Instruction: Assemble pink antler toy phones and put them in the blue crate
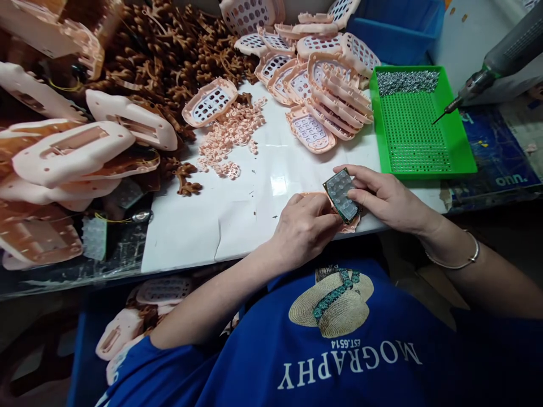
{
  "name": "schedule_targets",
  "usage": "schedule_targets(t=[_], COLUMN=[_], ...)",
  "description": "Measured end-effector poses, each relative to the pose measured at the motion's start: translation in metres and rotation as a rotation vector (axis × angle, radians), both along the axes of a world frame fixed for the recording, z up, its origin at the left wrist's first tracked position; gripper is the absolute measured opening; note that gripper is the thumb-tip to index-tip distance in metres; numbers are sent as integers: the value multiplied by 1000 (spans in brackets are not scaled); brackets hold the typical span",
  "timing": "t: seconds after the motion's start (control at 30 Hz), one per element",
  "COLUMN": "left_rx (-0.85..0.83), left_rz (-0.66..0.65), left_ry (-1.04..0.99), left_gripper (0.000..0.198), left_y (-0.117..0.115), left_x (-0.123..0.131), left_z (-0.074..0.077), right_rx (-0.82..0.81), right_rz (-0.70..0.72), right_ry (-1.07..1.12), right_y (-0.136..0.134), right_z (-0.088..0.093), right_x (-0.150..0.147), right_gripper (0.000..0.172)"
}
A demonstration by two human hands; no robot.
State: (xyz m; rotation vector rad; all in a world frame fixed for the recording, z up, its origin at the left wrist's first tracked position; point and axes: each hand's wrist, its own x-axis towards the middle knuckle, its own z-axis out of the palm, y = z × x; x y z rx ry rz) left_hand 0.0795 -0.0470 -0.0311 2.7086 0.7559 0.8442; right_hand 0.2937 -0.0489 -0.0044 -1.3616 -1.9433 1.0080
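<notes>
My right hand (384, 198) grips a small green-edged circuit board with a grey rubber keypad (343, 195) on top, tilted, thumb on the pad and fingers at its far edge. Below it, a pink plastic shell (351, 227) rests near the table's front edge, mostly covered by my hands and the board. My left hand (303, 226) is closed on the left side of this shell. Its fingertips are partly hidden near the board's lower left edge.
Pink shells with keypad holes (335, 96) are stacked at the back. Small pink parts (231, 133) and brown pieces (165, 51) are heaped left of them. A green tray (462, 141) holds screws under an electric screwdriver (479, 85). Pink housings (76, 150) crowd the left.
</notes>
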Motion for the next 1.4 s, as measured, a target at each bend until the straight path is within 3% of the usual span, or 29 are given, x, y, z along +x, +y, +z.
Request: schedule_targets(t=[0.17,0.43,0.7,0.9,1.0,1.1,1.2,1.4], left_rx=[-47,7,35,-124,-135,-140,-235,-223], left_rz=[-73,-65,-37,-117,-14,89,68,85], left_ry=[88,73,83,-100,-183,-165,-154,-191], left_gripper=[21,20,19,19,27,52,70,77], left_y=[0,1,-1,-2,-1,1,3,-2], left_x=[-7,-8,-7,-22,-34,-44,-48,-46], left_z=[5,4,0,5,7,4,-3,-11], right_rx=[58,-1,168,240,287,322,328,277], right_rz=[-61,-76,30,122,176,230,319,409], right_ry=[-119,-78,-182,-230,-259,-291,-328,-370], right_y=[-1,-2,9,14,16,18,20,24], right_z=[3,1,7,4,3,6,11,19], right_x=[-3,-1,-4,-3,-4,-6,-9,-17], right_gripper=[39,36,18,18,21,23,25,35])
